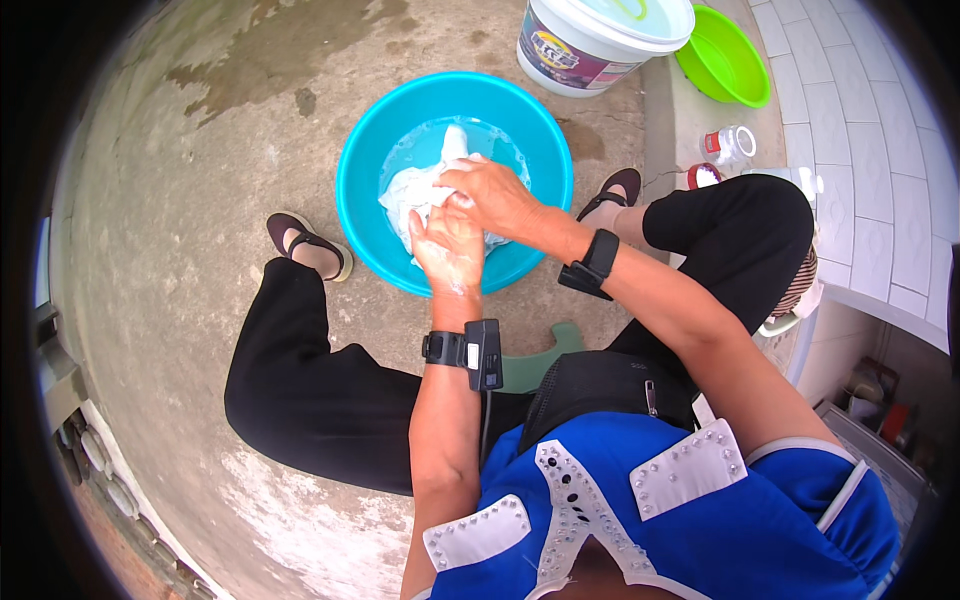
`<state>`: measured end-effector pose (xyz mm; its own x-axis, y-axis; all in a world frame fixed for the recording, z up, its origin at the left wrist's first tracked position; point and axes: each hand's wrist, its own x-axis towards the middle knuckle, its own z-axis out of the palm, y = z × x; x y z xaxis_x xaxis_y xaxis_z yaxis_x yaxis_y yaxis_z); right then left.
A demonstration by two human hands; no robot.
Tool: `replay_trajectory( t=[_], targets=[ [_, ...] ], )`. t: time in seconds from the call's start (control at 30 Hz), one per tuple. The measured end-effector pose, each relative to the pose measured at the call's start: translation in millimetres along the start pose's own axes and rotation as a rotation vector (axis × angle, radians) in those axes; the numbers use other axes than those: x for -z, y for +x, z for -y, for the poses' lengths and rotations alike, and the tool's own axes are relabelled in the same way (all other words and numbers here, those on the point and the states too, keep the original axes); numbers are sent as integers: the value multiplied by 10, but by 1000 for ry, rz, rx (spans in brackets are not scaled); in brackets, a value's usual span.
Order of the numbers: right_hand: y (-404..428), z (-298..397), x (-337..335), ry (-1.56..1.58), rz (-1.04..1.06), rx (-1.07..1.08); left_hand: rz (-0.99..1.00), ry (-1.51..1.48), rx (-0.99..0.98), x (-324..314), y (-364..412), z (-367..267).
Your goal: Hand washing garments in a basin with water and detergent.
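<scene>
In front of me a turquoise plastic basin (356, 191) stands on the concrete floor with sudsy water (420, 146) inside. White wet cloth (409, 191) lies bunched in it, one rolled end poking up out of the water. My right hand (491, 196) grips the cloth from above, knuckles up. Just below it, my left hand (452, 244) has its palm turned up, wet with some suds at the wrist. Its fingers meet the cloth beneath my right hand, which partly hides them.
A white lidded bucket (566, 56) stands beyond the basin. Along the tiled wall (840, 105) sit a lime-green basin (724, 56), a clear jar (727, 145), a red lid with white powder (703, 176) and a bottle (787, 178). A green plastic stool (536, 367) is below me.
</scene>
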<state>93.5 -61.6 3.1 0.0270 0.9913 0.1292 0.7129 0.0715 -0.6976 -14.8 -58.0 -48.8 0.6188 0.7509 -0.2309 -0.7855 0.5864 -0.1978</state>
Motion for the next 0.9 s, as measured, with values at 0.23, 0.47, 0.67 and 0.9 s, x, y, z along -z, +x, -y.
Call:
replay_trajectory(
  t=[0.23,0.47,0.67,0.9],
  targets=[
    [-231,55,48,365,130,61,-186,605,-157,397,180,-178],
    [-336,53,332,499,457,-9,16,1307,-375,717,435,-337],
    [-467,-157,336,519,450,-10,-63,817,-260,298,406,-52],
    [-358,-269,1028,429,495,14,254,2099,-847,-52,215,91]
  ],
)
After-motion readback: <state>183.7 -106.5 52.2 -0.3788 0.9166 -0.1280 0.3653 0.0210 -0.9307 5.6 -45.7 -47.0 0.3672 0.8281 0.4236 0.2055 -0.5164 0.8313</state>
